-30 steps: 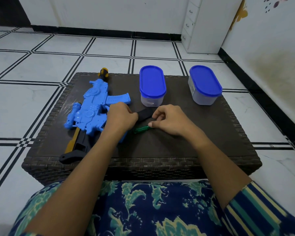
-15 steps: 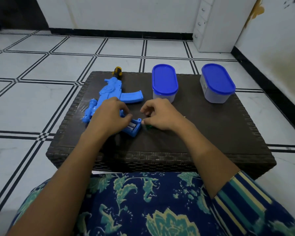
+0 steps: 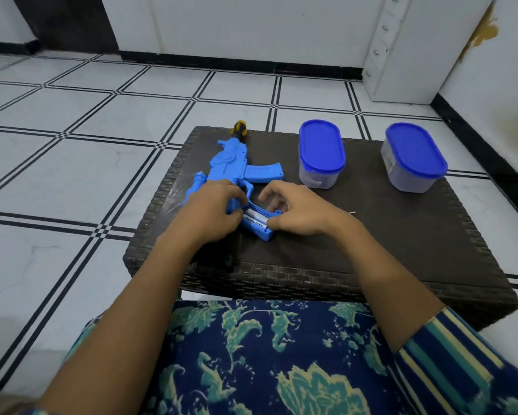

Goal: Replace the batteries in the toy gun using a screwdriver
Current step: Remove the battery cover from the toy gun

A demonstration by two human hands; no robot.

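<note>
Okay, head cam only. The toy gun [image 3: 230, 163] lies flat on the left half of the bench [image 3: 371, 250], muzzle pointing away from me, with its yellow-and-black tip [image 3: 240, 130] at the far edge. The magazine sticks out to the right. The grip angles toward me and to the right. Its bay is open and the batteries [image 3: 254, 221] sit in it, white label up.

Left hand [image 3: 212, 211]: on the gun body just left of the open bay, fingers curled over it, holding it down. The fingertips are at the bay's left end.

Right hand [image 3: 296, 214]: at the butt end of the grip. The thumb is against the near side and the fingers arch over the far side, so it pinches the grip end. I can't tell whether the fingertips touch the batteries.

Two tubs with blue lids stand at the back of the bench, both lids on. The left tub [image 3: 322, 154] is just right of the magazine and the right tub [image 3: 413, 157] is well apart from it, near the right edge. A thin pale sliver [image 3: 352, 211] lies on the bench right of the right wrist, too small to identify.

A floral cloth [image 3: 266, 354] covers my lap at the bottom of the view, and the right arm has a striped sleeve [image 3: 449, 360].
</note>
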